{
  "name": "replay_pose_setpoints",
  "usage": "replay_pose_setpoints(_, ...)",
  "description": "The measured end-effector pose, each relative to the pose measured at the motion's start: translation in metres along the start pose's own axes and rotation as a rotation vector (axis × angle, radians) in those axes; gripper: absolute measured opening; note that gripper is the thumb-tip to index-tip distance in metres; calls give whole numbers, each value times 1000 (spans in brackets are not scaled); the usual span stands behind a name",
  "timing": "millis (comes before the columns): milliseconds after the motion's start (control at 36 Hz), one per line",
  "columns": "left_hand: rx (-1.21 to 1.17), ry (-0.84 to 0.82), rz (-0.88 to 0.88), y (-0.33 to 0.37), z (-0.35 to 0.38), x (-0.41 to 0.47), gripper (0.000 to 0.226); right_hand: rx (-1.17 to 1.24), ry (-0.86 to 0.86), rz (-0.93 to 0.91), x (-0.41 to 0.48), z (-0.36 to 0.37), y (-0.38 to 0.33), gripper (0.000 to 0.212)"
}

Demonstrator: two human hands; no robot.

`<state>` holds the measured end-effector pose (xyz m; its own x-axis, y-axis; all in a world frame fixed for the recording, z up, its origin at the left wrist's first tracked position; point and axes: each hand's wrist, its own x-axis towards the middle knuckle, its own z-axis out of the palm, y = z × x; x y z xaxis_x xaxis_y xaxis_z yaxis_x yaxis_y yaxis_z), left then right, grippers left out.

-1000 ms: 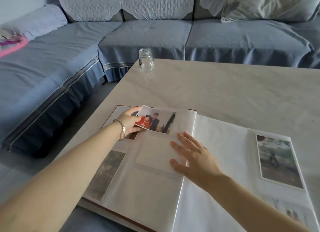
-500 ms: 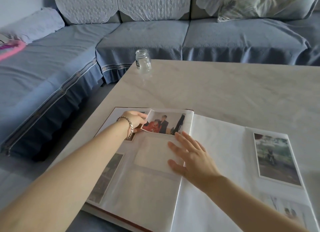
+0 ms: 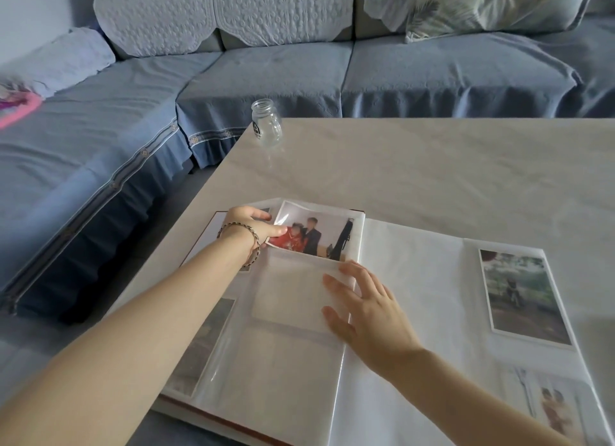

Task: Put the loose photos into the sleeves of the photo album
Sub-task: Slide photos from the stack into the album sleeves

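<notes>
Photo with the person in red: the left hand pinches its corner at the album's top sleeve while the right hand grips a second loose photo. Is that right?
Not quite. In the head view the right hand holds nothing: it lies flat on the album page. The rest holds: the left hand pinches the photo by its corner.

A clear glass jar [image 3: 267, 123] stands at the table's [image 3: 432, 166] corner, near a blue sofa [image 3: 266, 76].

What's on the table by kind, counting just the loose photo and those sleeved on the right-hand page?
Photo album: 1
Glass jar: 1
Loose photo, held by left hand: 1
Sleeved photos, right-hand page: 2
Total: 5
</notes>
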<state>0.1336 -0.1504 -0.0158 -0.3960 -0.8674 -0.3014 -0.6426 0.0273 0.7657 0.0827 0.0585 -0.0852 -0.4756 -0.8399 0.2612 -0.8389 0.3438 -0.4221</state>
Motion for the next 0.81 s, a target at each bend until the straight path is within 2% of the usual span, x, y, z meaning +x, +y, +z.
replay_pose_setpoints(83,28,39,74,9,-6,-3,43,47,3,49,-7,-1,-2,48)
replay_pose_setpoints(222,174,65,205,26,-10,-11,33,103,-57,97,-11,-3,-1,52)
replay_pose_setpoints(333,246,57,292,32,-9,-14,28,174,-105,105,-10,-6,0,64)
replay_pose_setpoints(444,261,66,371,30,-7,-19,32,180,-92,110,-9,-4,1,62)
replay_pose_setpoints(639,301,178,520,21,-3,-25,36,183,-93,93,-9,-7,1,74)
replay_pose_setpoints(806,351,260,610,13,0,-28,42,168,-49,104,-10,-3,2,59)
